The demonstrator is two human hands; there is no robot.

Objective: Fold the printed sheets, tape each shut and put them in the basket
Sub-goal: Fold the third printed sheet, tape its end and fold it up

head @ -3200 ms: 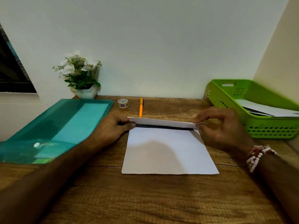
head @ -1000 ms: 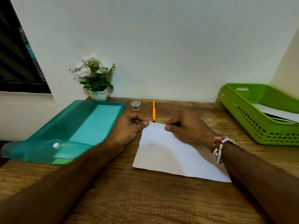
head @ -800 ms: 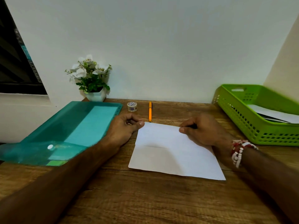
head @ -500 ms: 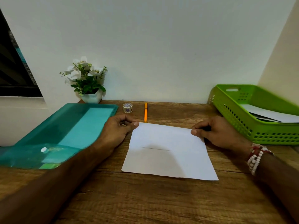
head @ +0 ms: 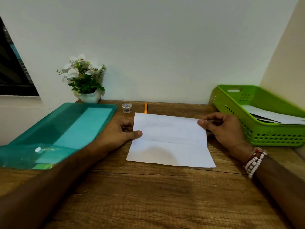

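The sheet [head: 170,139] lies in the middle of the table [head: 148,195], squarely in front of the person, with its near edge flat on the wood. A straight line runs across it from side to side; this is judged to be the edge of a flap already folded over. The far part of the sheet appears slightly raised and covers the near end of the pen [head: 145,107].

The tape roll [head: 127,107] stands just beyond the far left corner of the sheet, beside the pen, within short reach for the sealing step. The basket [head: 277,141] sits at the right of the table, well apart from the sheet, and already holds white sheets [head: 272,115]. A teal folder [head: 66,129] lies at the left.

Both hands hold opposite side edges, which is judged to keep the sheet square for the next fold.

- Left hand [head: 118,133]: thumb laid on top of the left edge, just above the line; fingers curled behind the edge. It pinches the sheet.
- Right hand [head: 221,128]: thumb tip on the far right corner, fingers curled behind it. It pinches the sheet.

Both forearms come in low over the table, converging on the sheet
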